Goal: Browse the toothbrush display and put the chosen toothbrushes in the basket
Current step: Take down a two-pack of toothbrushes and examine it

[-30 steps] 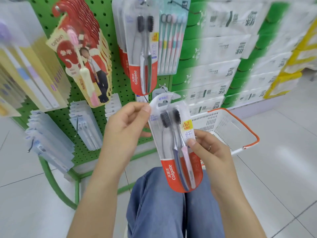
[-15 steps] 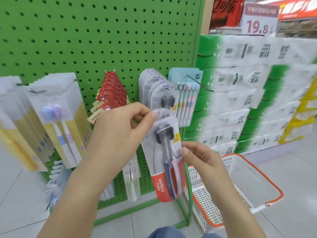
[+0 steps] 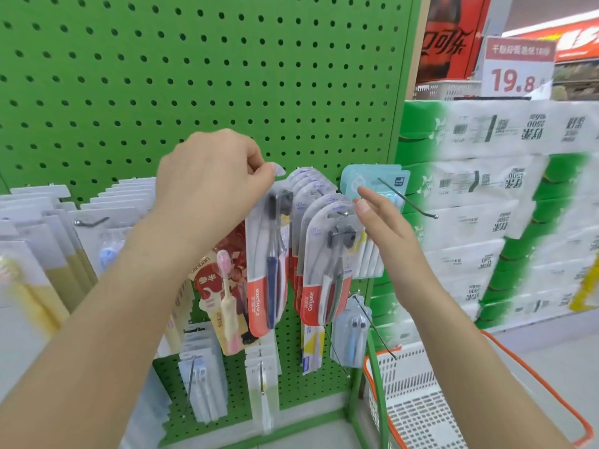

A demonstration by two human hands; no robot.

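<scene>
Up by the green pegboard (image 3: 201,76), the left hand (image 3: 207,179) pinches the clear top tab of a Colgate toothbrush pack (image 3: 267,273). Its fingers are curled tight on the tab, and the pack hangs straight down from them in front of the pegboard. This pack has a red bottom and 2 brushes with dark heads inside.

Just to the right of the held pack, a row of hanging Colgate packs (image 3: 319,254) sits on a hook of the pegboard. The right hand (image 3: 385,231) is by the top of the front pack in that row, with its fingers straight and loose, holding nothing. I cannot tell if the fingertips touch the pack.

Behind the right hand, a light blue pack (image 3: 372,183) hangs on the pegboard with a long bare wire hook sticking out. To the left of the held pack hangs a red and cream pack with a pink brush (image 3: 223,293). Farther left on the pegboard are rows of pale packs (image 3: 48,241).

Low down, to the right of the pegboard's foot, stands the white basket with an orange rim (image 3: 421,406). Past the pegboard's right edge are stacks of green and white tissue packs (image 3: 502,205), and above them a price sign (image 3: 515,69) reads 19.8.
</scene>
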